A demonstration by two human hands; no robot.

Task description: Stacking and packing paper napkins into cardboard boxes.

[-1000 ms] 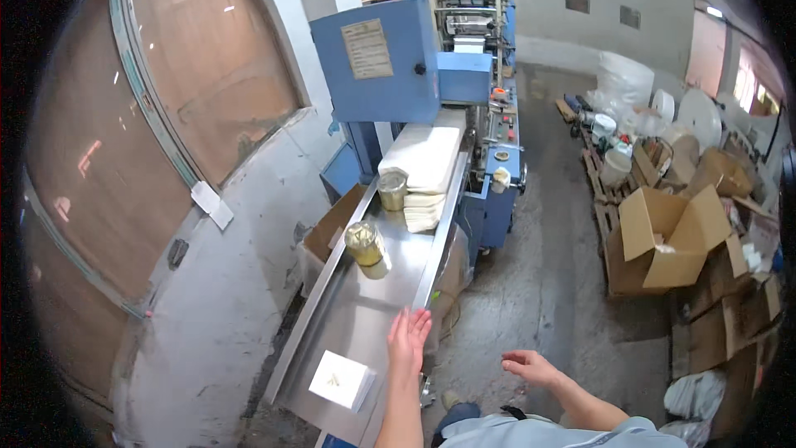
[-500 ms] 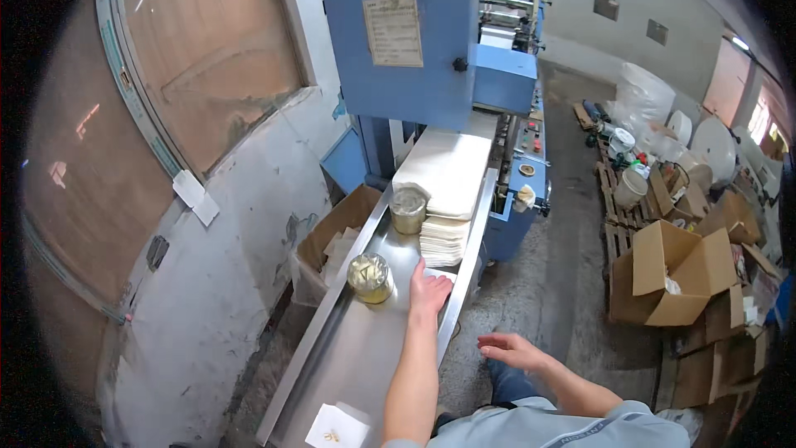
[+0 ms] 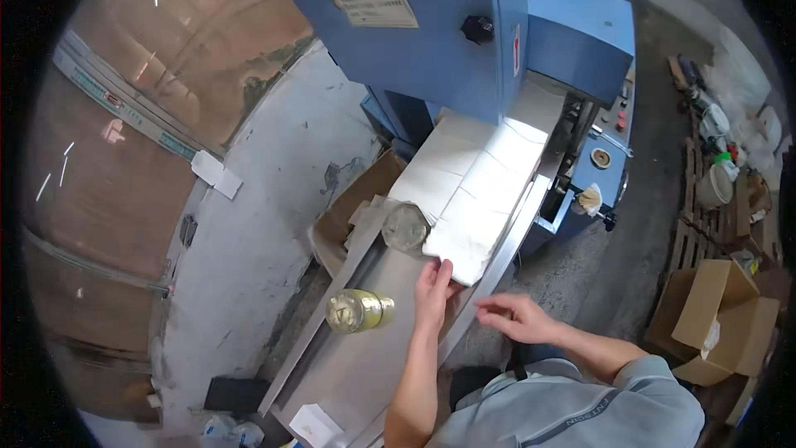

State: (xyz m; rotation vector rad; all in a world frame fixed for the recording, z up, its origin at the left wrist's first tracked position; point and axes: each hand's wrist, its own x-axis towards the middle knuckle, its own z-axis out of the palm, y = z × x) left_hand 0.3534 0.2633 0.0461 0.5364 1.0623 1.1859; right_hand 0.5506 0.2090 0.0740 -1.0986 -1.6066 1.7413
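Note:
A long row of white folded paper napkins [image 3: 489, 191] lies on the metal chute [image 3: 365, 369], coming out from under the blue machine [image 3: 439, 41]. At the row's near end is my left hand [image 3: 431, 294], its fingers stretched up against the napkins and apart. Part of that hand's far side is hidden. My right hand [image 3: 516, 318] hovers just right of the chute's edge, fingers loosely extended, with nothing in it. Left of the napkins sits a clear jar [image 3: 406, 226]. Nearer me on the chute is another jar [image 3: 361, 311] with yellowish contents.
A white paper piece [image 3: 317, 426] lies at the chute's near end. Beside the chute's left side stands a cardboard box [image 3: 352, 207]. To the right are a control panel [image 3: 609, 137], an open carton [image 3: 713, 319] and a wooden pallet [image 3: 692, 191] with clutter.
My view has swung and come closer to the machine. The left hand, flat beside the stack before, now has its fingers up at the near end. The right hand is nearer the chute.

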